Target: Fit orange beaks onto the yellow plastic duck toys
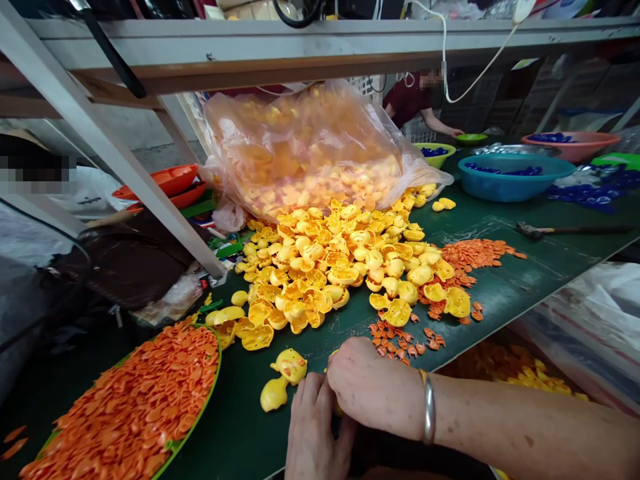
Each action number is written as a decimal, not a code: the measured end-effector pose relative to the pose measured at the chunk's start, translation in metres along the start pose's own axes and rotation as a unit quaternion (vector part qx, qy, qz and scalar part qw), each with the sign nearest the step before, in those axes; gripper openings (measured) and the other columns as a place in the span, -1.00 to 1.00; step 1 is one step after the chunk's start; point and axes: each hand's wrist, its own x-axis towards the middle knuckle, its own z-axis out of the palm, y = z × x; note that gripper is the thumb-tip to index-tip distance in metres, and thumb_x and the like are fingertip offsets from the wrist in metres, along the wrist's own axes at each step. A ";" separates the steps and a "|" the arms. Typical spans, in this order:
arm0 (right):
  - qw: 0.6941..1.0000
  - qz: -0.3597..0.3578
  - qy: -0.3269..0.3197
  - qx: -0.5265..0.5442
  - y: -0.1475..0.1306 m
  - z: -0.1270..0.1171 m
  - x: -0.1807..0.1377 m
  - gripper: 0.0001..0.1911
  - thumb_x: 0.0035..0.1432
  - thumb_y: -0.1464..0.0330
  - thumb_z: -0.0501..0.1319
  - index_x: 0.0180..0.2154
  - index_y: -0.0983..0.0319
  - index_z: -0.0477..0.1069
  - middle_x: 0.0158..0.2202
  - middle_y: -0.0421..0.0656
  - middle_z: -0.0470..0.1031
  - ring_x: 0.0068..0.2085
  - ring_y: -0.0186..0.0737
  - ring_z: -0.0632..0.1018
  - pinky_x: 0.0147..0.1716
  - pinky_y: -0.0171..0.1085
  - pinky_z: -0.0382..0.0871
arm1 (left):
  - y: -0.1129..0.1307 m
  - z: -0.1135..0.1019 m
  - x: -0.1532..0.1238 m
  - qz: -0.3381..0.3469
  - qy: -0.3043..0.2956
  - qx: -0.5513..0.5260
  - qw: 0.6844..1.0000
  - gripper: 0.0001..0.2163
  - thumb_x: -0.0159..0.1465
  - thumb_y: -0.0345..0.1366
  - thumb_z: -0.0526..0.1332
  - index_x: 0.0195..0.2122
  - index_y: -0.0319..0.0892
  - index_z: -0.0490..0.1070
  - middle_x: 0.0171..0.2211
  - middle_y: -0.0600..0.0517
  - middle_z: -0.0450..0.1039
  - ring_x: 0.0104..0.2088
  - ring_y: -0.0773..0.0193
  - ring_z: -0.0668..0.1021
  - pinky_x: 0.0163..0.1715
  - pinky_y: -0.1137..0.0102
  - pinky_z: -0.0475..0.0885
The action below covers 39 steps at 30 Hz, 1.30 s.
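Note:
My left hand point(316, 427) is closed at the table's front edge, its fingers curled round a yellow plastic shell point(337, 408) that shows only in slivers. Pressed against it from the right is my right hand point(374, 385), in a fist-like grip with a silver bangle on the wrist. Its fingertips are hidden, so what they pinch cannot be seen. Just left of the hands lie joined yellow duck-shaped pieces point(284, 379), one with orange marks. Beyond my hands rises a heap of hollow yellow shells point(310, 267). Small orange plastic parts point(395, 339) lie scattered beside my right hand.
A green-rimmed tray point(219, 373) full of orange pieces stands at left. Behind the heap slumps a clear bag point(305, 147) of yellow shells. A blue basin point(515, 179) and a hammer-like tool point(570, 230) sit at right. A metal post point(110, 140) slants down at left. A co-worker's arm point(440, 123) shows behind.

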 end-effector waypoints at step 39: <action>0.617 0.196 0.400 0.649 0.037 0.093 -0.053 -0.79 -0.03 0.20 0.27 -0.47 0.23 0.44 -0.47 -0.16 0.54 -0.42 -0.22 0.54 -0.38 -0.30 0.44 | 0.002 -0.008 0.007 -0.007 0.058 0.162 0.985 -0.42 0.21 -0.06 0.14 0.22 -0.16 0.10 0.07 -0.17 0.28 0.00 0.00 0.40 -0.02 0.05 0.34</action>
